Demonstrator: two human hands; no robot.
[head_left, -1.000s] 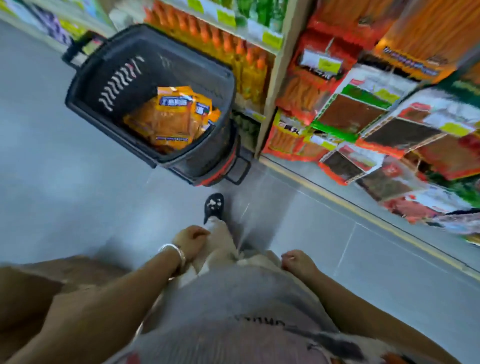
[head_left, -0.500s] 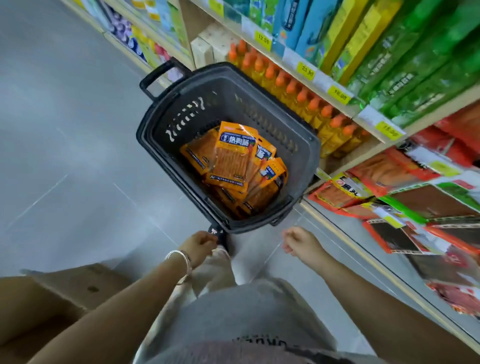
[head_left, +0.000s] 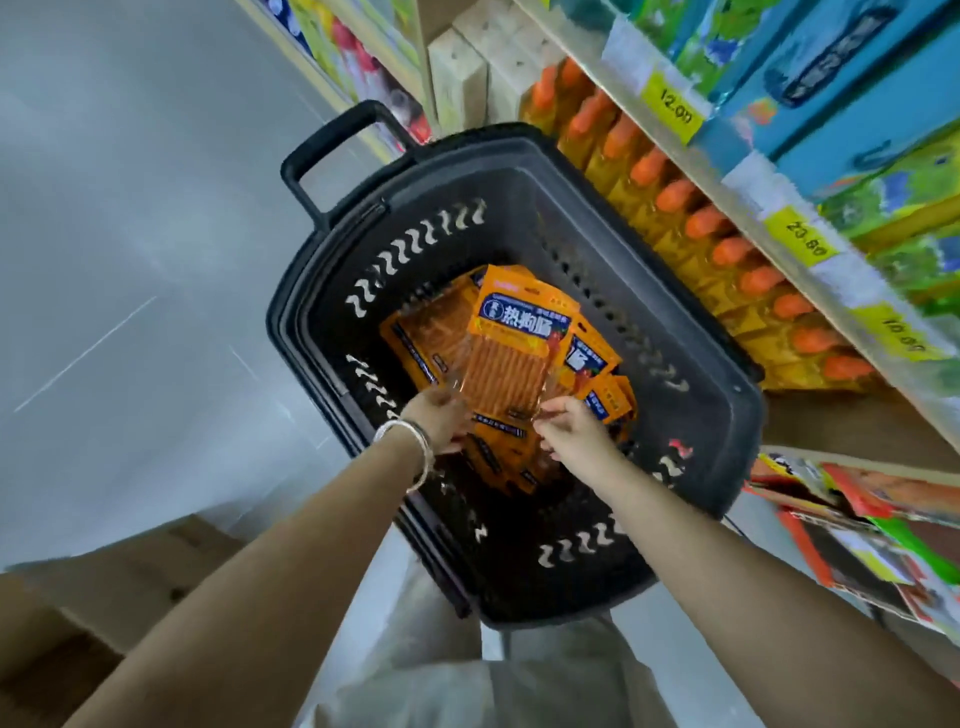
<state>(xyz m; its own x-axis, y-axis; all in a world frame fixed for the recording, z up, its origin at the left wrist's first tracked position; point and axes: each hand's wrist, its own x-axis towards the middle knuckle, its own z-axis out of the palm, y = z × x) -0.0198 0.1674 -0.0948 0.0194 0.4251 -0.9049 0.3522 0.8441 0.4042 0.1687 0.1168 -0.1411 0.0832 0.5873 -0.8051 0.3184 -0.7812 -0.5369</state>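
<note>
Inside the one black basket (head_left: 719, 426) lies a pile of orange packets: one top packet (head_left: 511, 358), tilted up, and at least four more packets (head_left: 597, 358) under it. Two grips reach in. The left grip (head_left: 441, 421), one bracelet (head_left: 415, 441) at its wrist, curls round the top packet's near left corner; the right grip (head_left: 571, 434) pinches its near right corner. Just beside the basket, the shelf (head_left: 740, 208) carries some eleven orange-capped bottles (head_left: 675, 195) and three yellow price tags (head_left: 675, 111).
</note>
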